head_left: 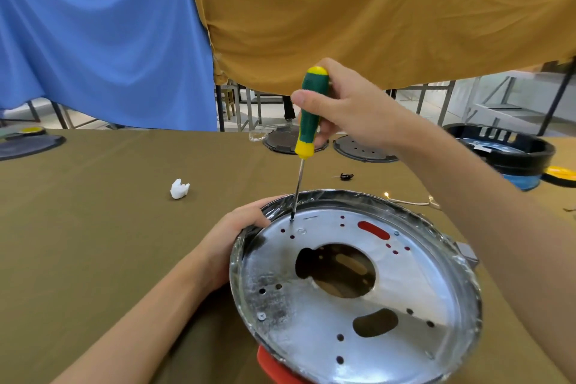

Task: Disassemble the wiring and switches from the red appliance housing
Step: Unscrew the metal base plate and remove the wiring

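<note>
The red appliance housing [270, 363] lies on the table at lower right, its round silver metal base plate [402, 293] facing up with several holes and two large cut-outs. My left hand [233, 237] grips the plate's left rim. My right hand [339, 106] holds a screwdriver [310, 112] with a green and yellow handle upright. Its thin shaft runs down and its tip sits in a screw near the plate's far left edge. Red shows through a slot near the plate's far edge. Another screw [261, 316] sits on the plate's near left.
An olive cloth [93, 227] covers the table. A crumpled white scrap [179, 189] lies at mid left, a small black part [346, 177] and a loose wire [411, 202] behind the plate. Dark round covers [364, 150] and a black housing [511, 150] stand at the back.
</note>
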